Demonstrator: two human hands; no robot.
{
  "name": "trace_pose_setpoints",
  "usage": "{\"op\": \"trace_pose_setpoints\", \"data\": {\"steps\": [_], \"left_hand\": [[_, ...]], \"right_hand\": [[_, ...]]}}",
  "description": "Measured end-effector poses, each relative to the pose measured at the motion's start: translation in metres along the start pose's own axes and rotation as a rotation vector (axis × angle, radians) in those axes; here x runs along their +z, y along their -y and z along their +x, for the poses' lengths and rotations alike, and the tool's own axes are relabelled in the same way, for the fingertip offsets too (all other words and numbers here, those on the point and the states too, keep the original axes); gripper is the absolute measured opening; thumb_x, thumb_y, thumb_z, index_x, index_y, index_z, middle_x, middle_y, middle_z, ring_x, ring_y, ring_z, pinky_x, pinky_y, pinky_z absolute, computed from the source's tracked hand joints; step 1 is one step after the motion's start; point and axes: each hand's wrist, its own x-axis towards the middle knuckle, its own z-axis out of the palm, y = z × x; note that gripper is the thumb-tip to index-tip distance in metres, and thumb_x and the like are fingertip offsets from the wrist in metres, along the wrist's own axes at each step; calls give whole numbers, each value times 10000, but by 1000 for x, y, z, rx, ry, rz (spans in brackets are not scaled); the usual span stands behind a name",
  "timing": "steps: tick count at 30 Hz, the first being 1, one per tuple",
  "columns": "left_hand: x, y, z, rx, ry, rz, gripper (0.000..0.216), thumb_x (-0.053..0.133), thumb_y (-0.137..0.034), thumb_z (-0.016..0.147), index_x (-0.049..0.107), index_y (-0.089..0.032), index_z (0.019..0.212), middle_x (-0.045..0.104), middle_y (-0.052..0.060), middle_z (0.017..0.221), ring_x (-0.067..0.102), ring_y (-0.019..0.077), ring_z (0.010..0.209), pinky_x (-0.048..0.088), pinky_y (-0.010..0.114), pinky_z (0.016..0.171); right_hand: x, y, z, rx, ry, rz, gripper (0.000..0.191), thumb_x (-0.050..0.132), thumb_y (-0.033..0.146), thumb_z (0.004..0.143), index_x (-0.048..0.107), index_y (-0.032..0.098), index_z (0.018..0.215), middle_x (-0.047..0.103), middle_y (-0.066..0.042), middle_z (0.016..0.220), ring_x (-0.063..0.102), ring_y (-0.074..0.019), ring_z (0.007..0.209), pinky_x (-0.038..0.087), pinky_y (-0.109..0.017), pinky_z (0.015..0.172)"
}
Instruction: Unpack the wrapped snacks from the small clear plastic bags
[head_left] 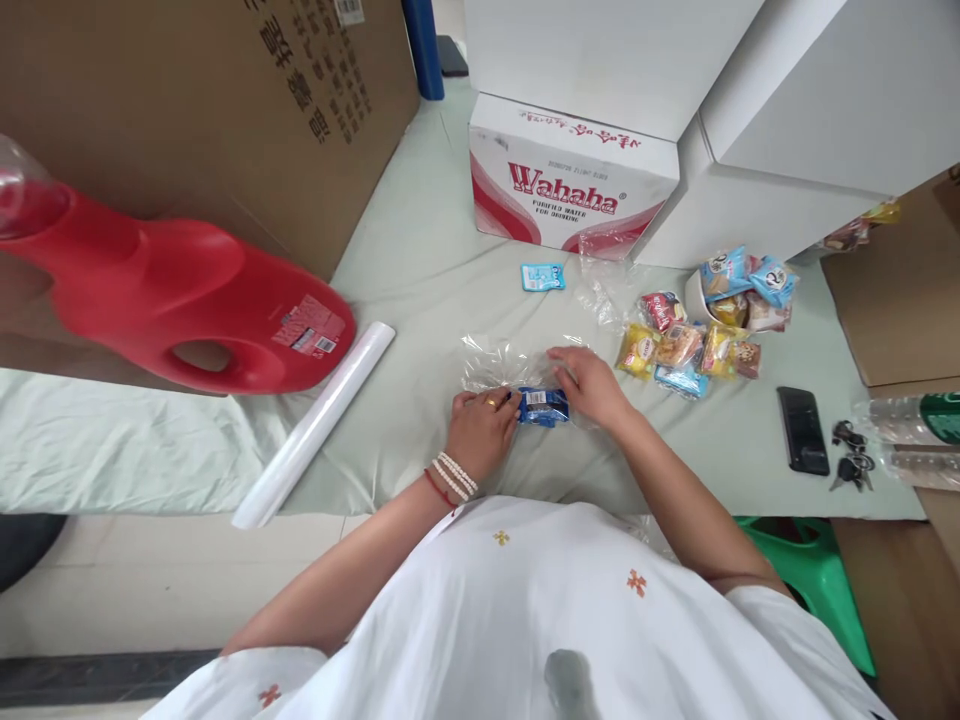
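Observation:
A dark blue packet (544, 407) with a white barcode label lies on the cloth in front of me, in or on a clear plastic bag (487, 362). My left hand (484, 432), with a ring and bracelets, grips the packet's left end between curled fingers. On the other side is my right hand (589, 385), its thumb and fingers apart beside the packet's right end and over the crinkled plastic. Whether it touches the packet I cannot tell. Farther off lies a light blue sachet (542, 277), near another clear wrapper (604, 285).
Several wrapped snacks (679, 345) lie right, by a white bowl (696, 300) of more packets. A phone (802, 430), keys (853, 467) and plastic bottles (907, 420) sit farther right. A Wahaha carton (570, 185) stands behind; a white roll (315, 425) and red jug (187, 290) are left.

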Motion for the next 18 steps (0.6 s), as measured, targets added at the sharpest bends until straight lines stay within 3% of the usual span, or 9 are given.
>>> {"op": "trace_pose_setpoints", "data": {"steps": [2,4,6,9,11,13,16,18], "left_hand": [[-1,-3,-2,-27,3,34,351,478,-291,1025,695,-251,1298,696,134,1349,625,316,1222,392,537,994],[-1,-7,-2,-53,2,71,344,499,-296,1013,710,-255,1281,688,136,1354,577,344,1262,404,533,977],[-1,-9,-1,-64,-10,97,339,509,-303,1006,724,-258,1264,677,146,1353,536,361,1285,414,526,962],[-1,-11,0,-67,-27,114,332,525,-306,993,737,-269,1245,676,167,1288,526,366,1245,419,515,927],[-1,-11,-1,-81,-21,113,338,531,-309,985,735,-274,1252,682,176,1198,537,370,1177,414,513,892],[-1,-10,-1,-104,-9,93,351,527,-313,983,729,-276,1267,675,182,1122,544,372,1109,406,516,866],[0,-10,-1,-124,-2,57,333,522,-320,983,743,-280,1228,667,183,1056,548,367,1054,400,514,848],[2,-7,-2,-120,-6,41,296,520,-332,986,770,-279,1135,673,171,1003,558,356,1031,402,505,846]], "right_hand": [[-1,-2,24,43,-5,-131,462,468,230,1014,556,120,1454,642,-171,1365,531,-294,1284,419,-431,1112],[2,-1,47,80,52,-234,598,574,230,970,452,82,1536,613,-199,1389,489,-310,1313,401,-420,1114],[5,1,66,123,129,-292,672,676,248,916,459,71,1527,635,-212,1338,496,-321,1297,409,-404,1080],[-1,5,78,156,269,-233,396,676,218,913,673,111,1294,728,-147,1096,610,-265,1102,453,-312,918],[-11,10,72,97,324,-141,230,619,179,937,741,136,1128,742,-80,947,647,-201,917,441,-260,806],[-20,18,56,-35,321,-81,218,577,164,956,750,159,1090,742,-43,925,645,-165,838,423,-242,771],[-25,32,19,-208,362,-143,269,541,206,1002,741,231,1180,733,-38,964,645,-171,858,408,-246,741],[-19,37,-7,-236,417,-251,322,516,212,1022,718,281,1263,717,-53,980,639,-188,871,398,-258,706]]}}
